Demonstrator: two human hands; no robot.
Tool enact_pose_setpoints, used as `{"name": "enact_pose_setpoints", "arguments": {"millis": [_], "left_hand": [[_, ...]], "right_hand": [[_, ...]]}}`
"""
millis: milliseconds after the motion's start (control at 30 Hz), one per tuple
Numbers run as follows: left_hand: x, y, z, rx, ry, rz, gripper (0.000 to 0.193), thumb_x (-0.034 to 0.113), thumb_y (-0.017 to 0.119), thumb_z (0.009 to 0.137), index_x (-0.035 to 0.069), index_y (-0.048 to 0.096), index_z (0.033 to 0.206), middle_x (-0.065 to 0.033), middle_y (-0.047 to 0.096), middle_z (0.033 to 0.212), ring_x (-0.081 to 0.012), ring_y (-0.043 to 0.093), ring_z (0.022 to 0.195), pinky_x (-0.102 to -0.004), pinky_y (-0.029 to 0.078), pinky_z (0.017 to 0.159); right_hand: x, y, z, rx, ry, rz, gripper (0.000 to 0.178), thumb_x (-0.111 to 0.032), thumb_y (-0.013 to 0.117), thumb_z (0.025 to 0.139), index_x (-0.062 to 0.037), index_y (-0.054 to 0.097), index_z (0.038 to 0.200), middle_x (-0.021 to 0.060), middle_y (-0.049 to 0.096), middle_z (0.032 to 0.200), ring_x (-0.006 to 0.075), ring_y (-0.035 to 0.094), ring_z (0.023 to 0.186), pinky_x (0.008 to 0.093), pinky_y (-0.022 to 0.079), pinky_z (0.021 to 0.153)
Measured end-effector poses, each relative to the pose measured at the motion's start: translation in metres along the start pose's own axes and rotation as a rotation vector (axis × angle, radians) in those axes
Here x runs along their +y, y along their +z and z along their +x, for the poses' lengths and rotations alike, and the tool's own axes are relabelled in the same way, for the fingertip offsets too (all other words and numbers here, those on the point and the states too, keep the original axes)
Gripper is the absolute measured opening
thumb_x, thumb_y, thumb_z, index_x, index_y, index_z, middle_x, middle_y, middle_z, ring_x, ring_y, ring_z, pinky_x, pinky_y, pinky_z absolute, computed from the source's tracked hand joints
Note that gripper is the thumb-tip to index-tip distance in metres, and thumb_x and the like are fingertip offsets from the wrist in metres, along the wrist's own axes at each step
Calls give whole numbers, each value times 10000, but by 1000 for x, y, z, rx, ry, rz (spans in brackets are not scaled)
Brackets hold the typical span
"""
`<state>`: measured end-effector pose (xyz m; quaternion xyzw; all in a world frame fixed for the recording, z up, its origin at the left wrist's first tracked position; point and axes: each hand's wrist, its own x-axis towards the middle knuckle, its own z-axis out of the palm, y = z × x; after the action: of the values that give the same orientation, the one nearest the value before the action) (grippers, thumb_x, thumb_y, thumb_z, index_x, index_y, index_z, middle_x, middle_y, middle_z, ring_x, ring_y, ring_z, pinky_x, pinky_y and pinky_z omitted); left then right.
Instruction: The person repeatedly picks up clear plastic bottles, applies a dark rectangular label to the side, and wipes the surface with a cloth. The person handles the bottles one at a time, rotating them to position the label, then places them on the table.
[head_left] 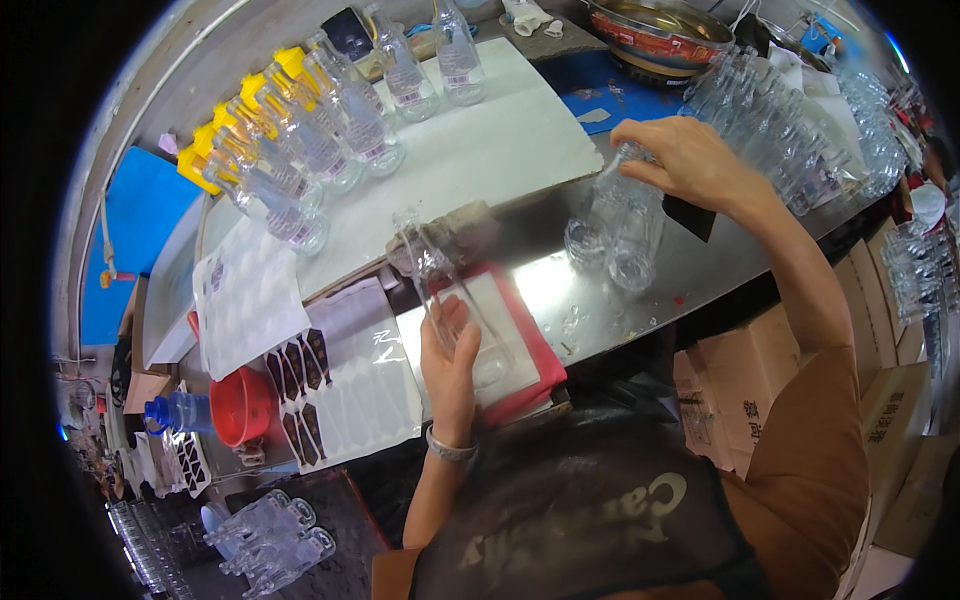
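My left hand (449, 362) is wrapped round a clear glass bottle (488, 350), tilted with its neck pointing away toward a damp, greyish folded cloth (465, 230). Under that bottle lies a white pad on a red board (540, 355). Farther right, my right hand (692, 165) grips a clear glass bottle (608, 205) by its neck, above the metal tabletop. Another clear bottle (635, 258) is right beside it; whether the fingers touch this one too I cannot tell. Left of the pad is a sheet of dark bottle-shaped stickers (310, 362), partly peeled off its white backing.
Several labelled bottles (365, 135) stand on the white board (520, 110), beside yellow holders (252, 90). Many clear bottles (770, 130) crowd the right. A metal basin (660, 35) is at the back, a red bowl (240, 405) at left, cardboard boxes (740, 375) below the table edge.
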<state>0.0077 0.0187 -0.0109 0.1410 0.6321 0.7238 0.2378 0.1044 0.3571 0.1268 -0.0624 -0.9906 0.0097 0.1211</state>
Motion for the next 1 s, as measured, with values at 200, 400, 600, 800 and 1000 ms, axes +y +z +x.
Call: {"name": "enact_pose_setpoints", "arguments": {"millis": [200, 400, 600, 800, 1000], "left_hand": [[-3, 11, 10, -10, 41, -80, 708, 87, 592, 978, -57, 206, 1554, -237, 330, 1560, -333, 374, 1444, -417, 297, 1184], [-10, 5, 9, -47, 129, 71, 664, 314, 517, 1054, 28, 230, 1580, -195, 352, 1562, -307, 422, 1414, -414, 369, 1120], [-2, 2, 2, -75, 195, 72, 759, 49, 559, 978, -26, 113, 1587, -237, 264, 1606, -332, 331, 1470, -415, 262, 1193], [7, -24, -15, -162, 253, 334, 1057, 110, 780, 772, 8, 124, 1595, -209, 248, 1619, -331, 306, 1484, -481, 290, 1179], [3, -23, -26, -233, 410, 708, 1129, 129, 859, 717, 8, 153, 1590, -193, 233, 1629, -344, 316, 1477, -450, 301, 1183]], "right_hand": [[-20, 3, 18, -40, 25, -50, 377, -247, 695, 897, -94, 621, 1234, 160, 721, 1048, 364, 684, 973, 459, 543, 850], [-26, 20, 4, 105, 58, 3, 633, -238, 733, 885, -164, 488, 1464, 131, 681, 902, 341, 660, 820, 421, 516, 745], [-26, 26, -20, 149, 161, 33, 655, -256, 742, 884, -144, 479, 1474, 117, 655, 1031, 337, 648, 833, 404, 516, 761], [-26, 5, -22, 380, 11, -69, 586, -297, 729, 897, -136, 535, 1426, 113, 650, 1122, 307, 666, 870, 358, 532, 784], [-66, 1, 11, 185, 44, -185, 455, -312, 710, 901, -124, 613, 1305, 104, 675, 1071, 318, 685, 866, 406, 543, 721]]}}
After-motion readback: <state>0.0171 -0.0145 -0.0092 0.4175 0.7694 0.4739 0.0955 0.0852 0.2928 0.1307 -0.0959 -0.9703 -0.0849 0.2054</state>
